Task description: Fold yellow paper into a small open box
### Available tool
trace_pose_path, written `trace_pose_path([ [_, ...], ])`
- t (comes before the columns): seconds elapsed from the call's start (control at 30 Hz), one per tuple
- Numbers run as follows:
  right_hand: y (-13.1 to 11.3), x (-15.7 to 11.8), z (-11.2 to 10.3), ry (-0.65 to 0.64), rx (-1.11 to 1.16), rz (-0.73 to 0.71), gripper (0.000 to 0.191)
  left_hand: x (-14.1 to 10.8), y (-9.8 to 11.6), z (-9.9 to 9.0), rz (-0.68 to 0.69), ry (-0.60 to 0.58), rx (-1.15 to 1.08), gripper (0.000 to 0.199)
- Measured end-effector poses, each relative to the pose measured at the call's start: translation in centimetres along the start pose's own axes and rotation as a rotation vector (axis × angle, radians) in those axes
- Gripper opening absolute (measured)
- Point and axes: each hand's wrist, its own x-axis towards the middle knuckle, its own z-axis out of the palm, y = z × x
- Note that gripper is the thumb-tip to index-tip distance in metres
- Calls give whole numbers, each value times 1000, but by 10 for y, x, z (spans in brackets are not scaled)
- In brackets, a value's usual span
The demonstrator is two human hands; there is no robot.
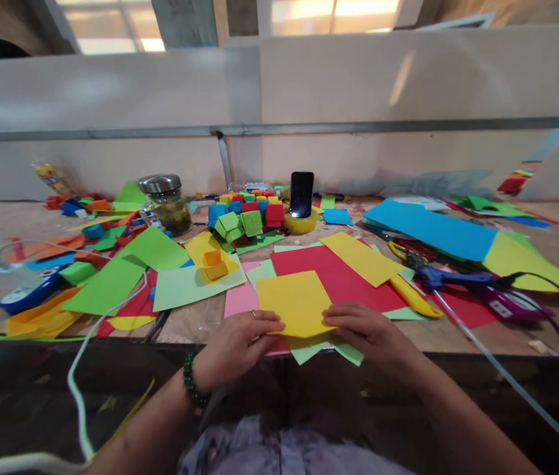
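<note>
A yellow sheet of paper lies at the near edge of the table, on top of red and pale green sheets. My left hand grips its lower left corner, thumb and fingers pressed together; a ring and a green bead bracelet show on that side. At the lower right corner my right hand has its fingers closed on the same sheet. Pale green paper pokes out below the yellow one, over the table edge. A large red sheet spreads behind, with another yellow piece across it.
Folded paper cubes, a phone on a yellow tape roll and a glass jar stand farther back. Blue-handled pliers and a purple tool lie right. A blue tool and white cable are left.
</note>
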Motion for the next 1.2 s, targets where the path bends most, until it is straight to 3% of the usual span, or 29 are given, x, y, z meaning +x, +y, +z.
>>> trace_pose_path([
  [0.13,-7,23,-12,107,204,360,36,16,0,-10,-256,179,-271,31],
  [0.23,-9,39,-13,38,465,549,55,25,-4,-14,-359,154,-425,40],
  [0.3,-9,42,-9,-7,577,625,54,26,-7,-12,-401,114,-496,43],
  [0.4,-10,39,0,42,591,639,42,23,-8,-7,-453,89,-604,47],
  [0.53,-18,34,4,146,574,585,44,20,-3,-6,-555,93,-747,52],
  [0.63,-20,34,7,199,660,667,47,23,2,-5,-641,103,-915,54],
  [0.73,-17,34,13,246,717,679,47,28,4,-1,-607,111,-1015,55],
  [0.9,-22,31,11,185,607,482,44,28,12,-4,-474,211,-933,49],
  [0.97,-29,31,1,219,486,434,39,26,18,-15,-416,165,-844,47],
  [1.07,-39,37,-20,340,420,400,37,25,26,-37,-315,53,-601,38],
  [1.2,-33,52,-40,257,473,355,47,34,27,-52,-287,85,-253,40],
])
